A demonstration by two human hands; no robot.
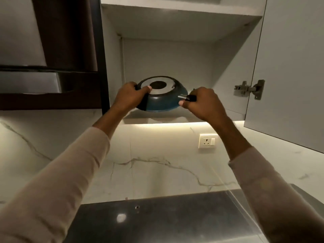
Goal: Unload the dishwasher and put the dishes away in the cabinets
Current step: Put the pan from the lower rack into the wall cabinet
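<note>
A dark blue frying pan (pixel 162 100) is held upside down at the mouth of the open wall cabinet, its silver base facing up. My left hand (pixel 130 96) grips the pan's left rim, thumb on the base. My right hand (pixel 204 103) is closed around the black handle at the pan's right side. The pan hovers just over the front of the cabinet's bottom shelf (pixel 233 112); the shelf behind it looks bare. Whether the pan touches the shelf is unclear.
The cabinet door (pixel 289 71) stands open at the right with a metal hinge (pixel 249 89). A dark range hood (pixel 50 76) hangs to the left. Below are a marble backsplash with a wall socket (pixel 207 141) and a dark glossy counter (pixel 157 216).
</note>
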